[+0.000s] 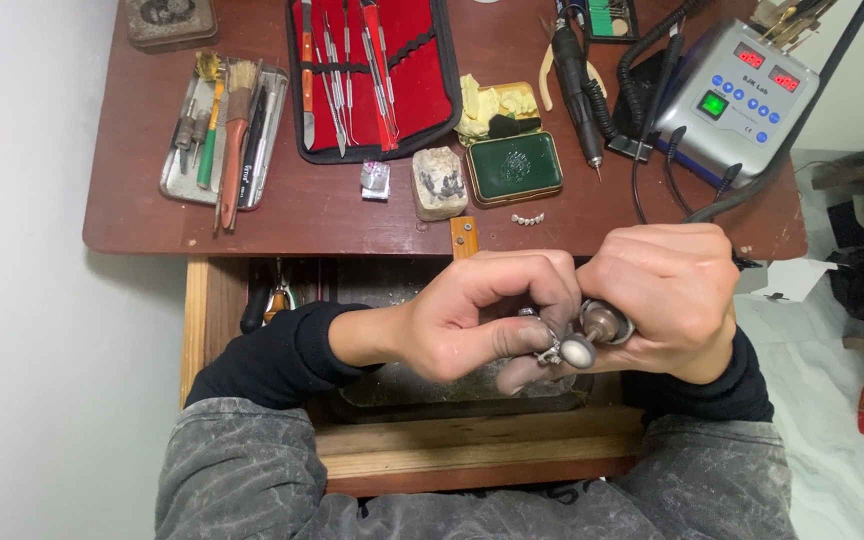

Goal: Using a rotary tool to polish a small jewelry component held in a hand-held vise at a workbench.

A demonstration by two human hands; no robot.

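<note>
Grey mottled sleeves [252, 470] are filling the near edge, with black cuffs leading to two bare hands that are meeting over an open wooden drawer [472, 440]. Left hand [477, 315] is curling closed, its fingertips pinching a small silvery metal piece [550, 350] and leaving no gap; the wrist is bending inward toward the right. Right hand [667, 295] is wrapping fully around a rotary handpiece [604, 322], fist tight, knuckles facing far, with a rounded pale polishing tip [578, 351] pressing against the metal piece. A dark cable is running from this fist toward the far right, to a grey control box [737, 95] with red displays. On the brown desk [352, 215] beyond the hands are lying, from left to right, a metal tray of brushes and tools [220, 135], a red instrument roll [372, 75], a small foil-wrapped block [375, 180], a pale stone cast [439, 182], a green tin [514, 166] and a short row of tiny silvery pieces [528, 218].
</note>
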